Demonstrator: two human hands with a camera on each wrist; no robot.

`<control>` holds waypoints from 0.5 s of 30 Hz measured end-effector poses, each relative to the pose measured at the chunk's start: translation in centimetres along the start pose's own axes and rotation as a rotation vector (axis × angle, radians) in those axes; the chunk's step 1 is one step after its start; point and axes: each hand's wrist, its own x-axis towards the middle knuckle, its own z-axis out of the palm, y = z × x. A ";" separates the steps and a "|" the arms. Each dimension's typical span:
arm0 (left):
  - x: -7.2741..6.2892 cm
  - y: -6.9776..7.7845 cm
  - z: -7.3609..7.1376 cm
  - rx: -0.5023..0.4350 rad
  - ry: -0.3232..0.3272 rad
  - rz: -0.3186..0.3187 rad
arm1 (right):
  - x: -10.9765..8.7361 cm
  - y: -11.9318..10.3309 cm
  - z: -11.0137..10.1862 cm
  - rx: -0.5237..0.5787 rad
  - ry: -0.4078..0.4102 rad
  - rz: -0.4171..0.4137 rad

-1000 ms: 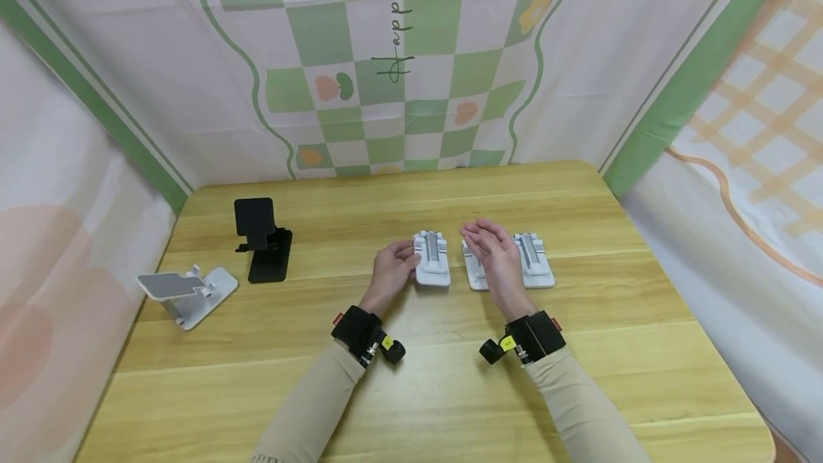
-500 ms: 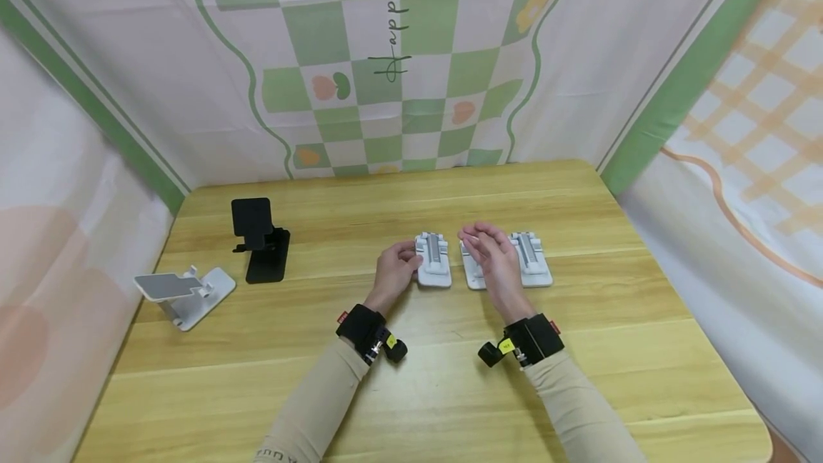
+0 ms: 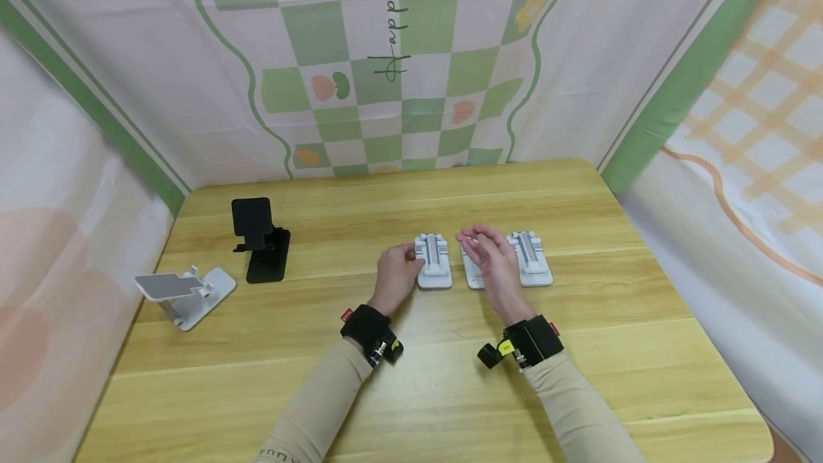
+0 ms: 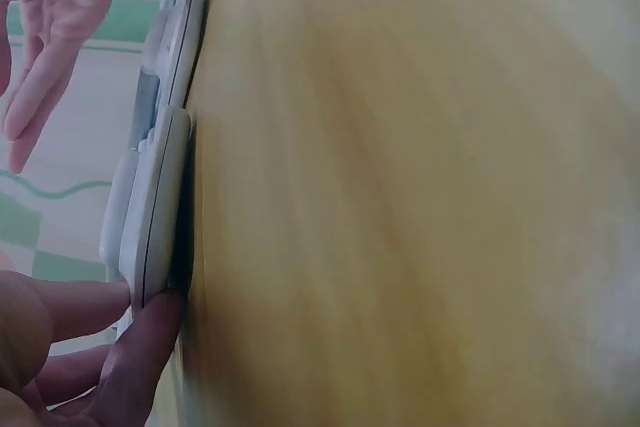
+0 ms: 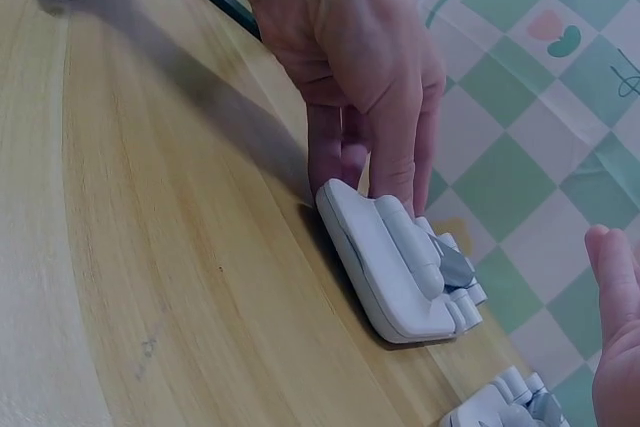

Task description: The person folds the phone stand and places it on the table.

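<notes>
My left hand (image 3: 395,279) pinches the left edge of a folded white phone stand (image 3: 435,271) between thumb and fingers. In the left wrist view the stand's edge (image 4: 157,217) sits close over the table, a dark strip of shadow beneath it. Two more folded white stands lie side by side to its right: a middle stand (image 3: 475,280), partly covered by my right hand (image 3: 499,266), and a right-hand stand (image 3: 533,263). My right hand hovers over the middle one with relaxed fingers, holding nothing.
On the left of the wooden table (image 3: 424,406) stand an unfolded black phone stand (image 3: 268,256) and an unfolded white stand with a grey face (image 3: 186,294). A patterned cloth (image 3: 360,77) hangs behind the table's far edge.
My left hand has shifted slightly right with the pinched stand, its wrist turning a little. The right hand stays nearly in place over the middle stand.
</notes>
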 end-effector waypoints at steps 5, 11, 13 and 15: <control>0.0 0.0 0.1 0.026 0.008 -0.001 | 0.0 0.0 0.1 0.001 -0.006 0.004; 0.2 -0.2 0.0 0.041 0.007 -0.021 | 0.1 0.1 0.2 0.000 -0.003 0.005; 0.3 -0.3 -0.1 0.036 0.003 -0.030 | 0.2 0.2 0.2 -0.001 -0.001 0.007; 0.2 -0.4 -0.2 0.029 -0.001 -0.028 | 0.2 0.2 0.2 -0.001 0.002 0.012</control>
